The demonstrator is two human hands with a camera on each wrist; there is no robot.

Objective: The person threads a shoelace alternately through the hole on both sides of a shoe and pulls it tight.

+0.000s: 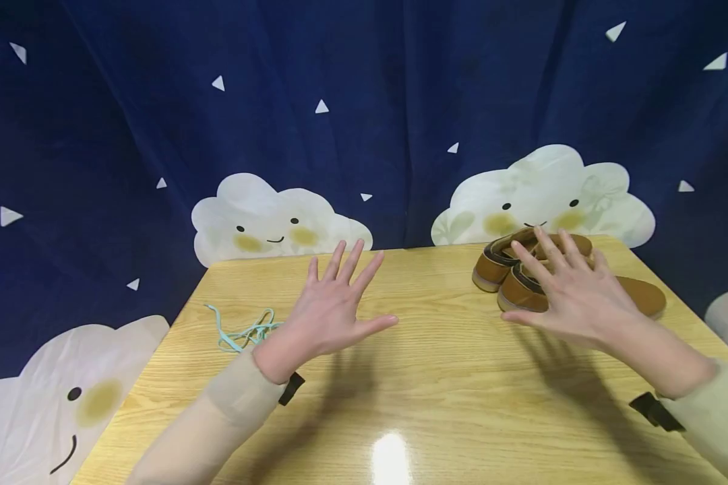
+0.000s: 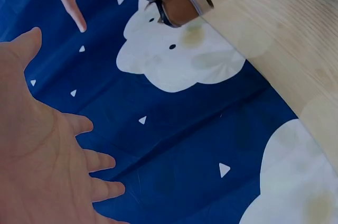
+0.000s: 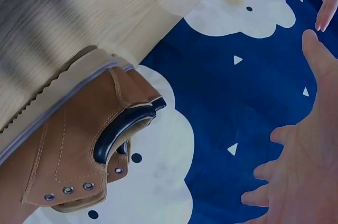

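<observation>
Both hands are raised over the table with fingers spread and nothing held. My left hand (image 1: 329, 311) is nearest a tangled light-blue shoelace (image 1: 243, 337), which lies on the table just left of its wrist. My right hand (image 1: 585, 300) hovers in front of a pair of brown shoes (image 1: 524, 286) and hides part of them in the head view. In the right wrist view the near shoe (image 3: 79, 134) shows a dark padded collar, a pale sole and bare metal eyelets without a lace. The palm of the left hand (image 2: 42, 155) faces its wrist camera.
A light wooden table (image 1: 437, 377) spans the foreground, with the shoes at its back right and the lace at its left. Behind its far edge hangs a dark blue curtain (image 1: 400, 121) with white triangles and smiling clouds. Dark straps show at both sleeve cuffs.
</observation>
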